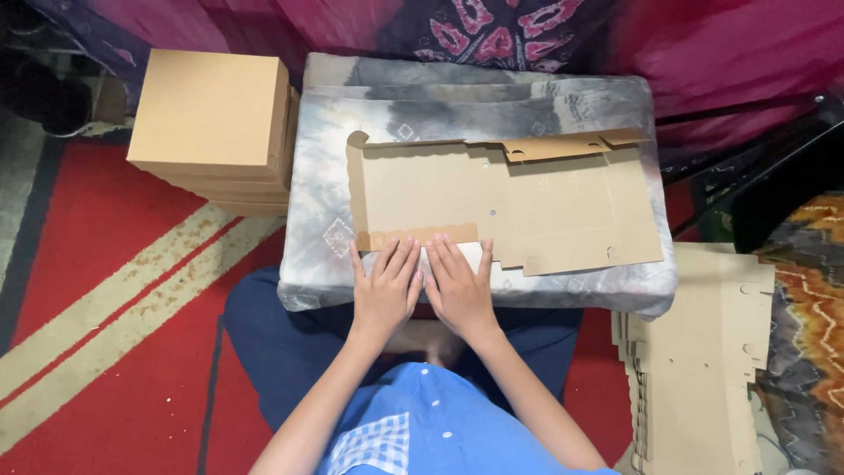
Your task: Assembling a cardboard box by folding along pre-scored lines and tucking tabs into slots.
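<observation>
Left hand (384, 288) and right hand (457, 286) flat, grasping nothing, pressing cardboard blank (505, 207); likely light, stiff; best gripped at edges.

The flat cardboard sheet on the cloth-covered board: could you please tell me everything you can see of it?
The cardboard sheet is a plain brown die-cut box blank, lying flat on the grey cloth-covered board. Its near flap is folded up, a far flap folded over. Small holes show. The left hand and right hand press side by side at its near edge.
</observation>
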